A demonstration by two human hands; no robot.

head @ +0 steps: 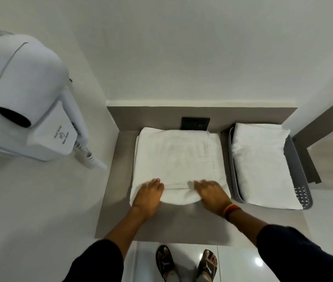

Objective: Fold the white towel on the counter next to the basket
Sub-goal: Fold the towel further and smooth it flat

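A white towel (178, 157) lies flat on the grey counter (118, 210), folded into a rough square with layered edges showing at its left and right sides. My left hand (148, 197) rests palm down on the towel's near left corner. My right hand (212, 193) presses on the near right part, its fingers on a small crease of cloth. Whether either hand pinches the cloth I cannot tell. The near edge bulges toward me between the two hands. A grey perforated basket (301, 197) stands just right of the towel, holding another folded white towel (263, 163).
A white wall-mounted hair dryer (29, 98) with a coiled cord hangs on the left wall. A black socket plate (195, 123) sits on the backsplash behind the towel. My feet in sandals (186, 263) stand on a glossy tiled floor below the counter's front edge.
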